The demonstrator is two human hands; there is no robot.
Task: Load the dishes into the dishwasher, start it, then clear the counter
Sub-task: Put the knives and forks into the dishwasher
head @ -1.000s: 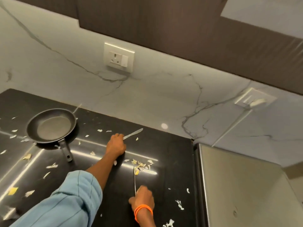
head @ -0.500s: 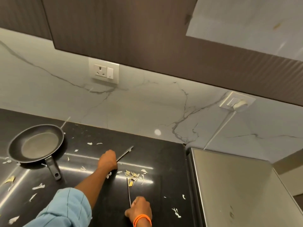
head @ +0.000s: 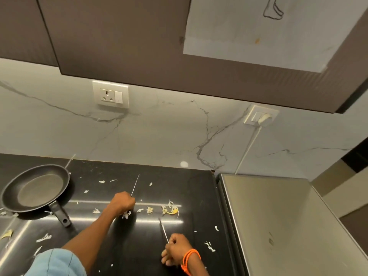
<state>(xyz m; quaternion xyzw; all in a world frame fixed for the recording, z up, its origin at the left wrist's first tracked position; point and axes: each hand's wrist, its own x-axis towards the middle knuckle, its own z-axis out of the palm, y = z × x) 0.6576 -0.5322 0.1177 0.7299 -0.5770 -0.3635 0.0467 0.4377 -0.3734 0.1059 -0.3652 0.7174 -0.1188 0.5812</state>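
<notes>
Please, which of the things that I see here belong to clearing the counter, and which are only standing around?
Belong to the job:
left hand gripping a knife
right hand gripping a second knife
food scraps scattered on the black counter
frying pan

Only standing around:
wall socket
plugged-in white cable
steel appliance top
upper cabinets

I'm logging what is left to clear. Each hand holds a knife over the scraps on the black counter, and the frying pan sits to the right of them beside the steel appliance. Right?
Not quite: the frying pan sits to the left of both hands, far from the steel appliance, as the head view shows. Left hand and right hand each hold a knife over the scraps.
</notes>
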